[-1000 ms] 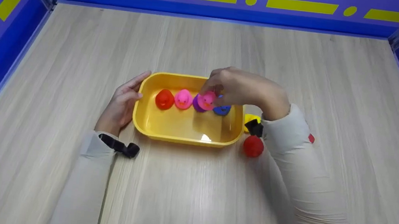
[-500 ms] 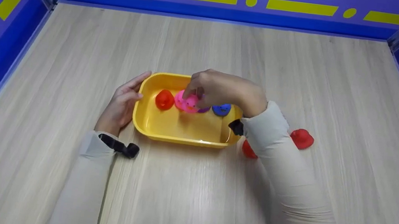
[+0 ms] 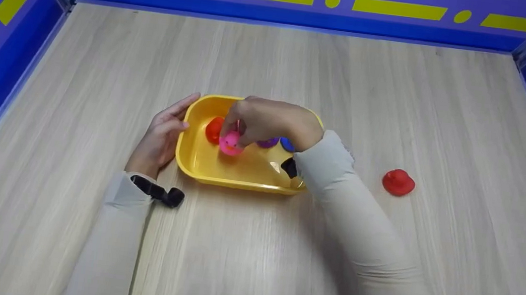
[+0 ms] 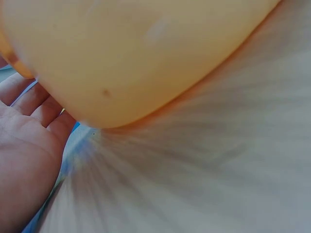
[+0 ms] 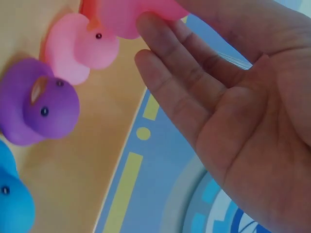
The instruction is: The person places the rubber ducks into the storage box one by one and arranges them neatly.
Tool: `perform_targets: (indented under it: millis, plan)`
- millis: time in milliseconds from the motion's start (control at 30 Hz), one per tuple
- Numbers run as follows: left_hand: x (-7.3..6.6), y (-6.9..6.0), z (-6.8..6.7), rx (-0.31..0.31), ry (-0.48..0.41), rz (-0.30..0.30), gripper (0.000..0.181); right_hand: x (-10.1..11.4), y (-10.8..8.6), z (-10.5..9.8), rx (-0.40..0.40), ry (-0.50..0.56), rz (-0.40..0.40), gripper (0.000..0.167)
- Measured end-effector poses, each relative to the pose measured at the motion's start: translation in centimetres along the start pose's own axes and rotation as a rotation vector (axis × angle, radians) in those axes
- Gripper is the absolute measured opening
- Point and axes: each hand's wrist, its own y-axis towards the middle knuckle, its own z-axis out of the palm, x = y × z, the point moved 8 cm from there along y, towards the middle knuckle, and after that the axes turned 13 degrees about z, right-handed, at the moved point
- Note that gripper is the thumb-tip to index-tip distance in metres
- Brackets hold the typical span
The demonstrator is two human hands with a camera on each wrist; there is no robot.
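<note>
The yellow tub (image 3: 238,183) stands on the table, and the left hand (image 3: 155,136) rests against its left end with fairly straight fingers. Over the tub's left half, the right hand (image 3: 266,120) pinches a bright pink duck (image 3: 231,143) between thumb and fingers. Behind that duck a red duck (image 3: 214,130) shows partly. A purple duck (image 3: 269,142) and a blue duck (image 3: 287,144) lie to the right, partly under the hand. The right wrist view shows a lighter pink duck (image 5: 68,48) beside the purple one; the left wrist view shows the palm (image 4: 29,155) by the tub's wall (image 4: 126,63).
Another red duck (image 3: 398,182) sits on the wooden table to the right of the tub. The right forearm (image 3: 373,233) crosses the tub's right end and hides part of the table. Blue and purple panels (image 3: 280,15) border the table's back and sides.
The right hand has moved left over the tub, carrying the bright pink duck toward the red one. Its sleeve now covers the yellow and red things beside the tub. The left hand has not moved.
</note>
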Motion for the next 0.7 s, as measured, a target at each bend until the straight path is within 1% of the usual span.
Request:
perform_targets:
  millis: [100,267,700]
  plan:
    - [0.0,0.0,0.1,0.008,-0.003,-0.002,0.065,0.2,0.4,0.4,0.022,0.001,0.011,0.024]
    - [-0.1,-0.1,0.1,0.017,-0.004,-0.001,0.065,0.5,0.8,1.0,0.059,-0.02,0.021,0.017]
    - [-0.1,0.0,0.0,0.015,0.006,0.005,0.065,1.9,2.1,1.5,0.045,-0.114,-0.031,0.012]
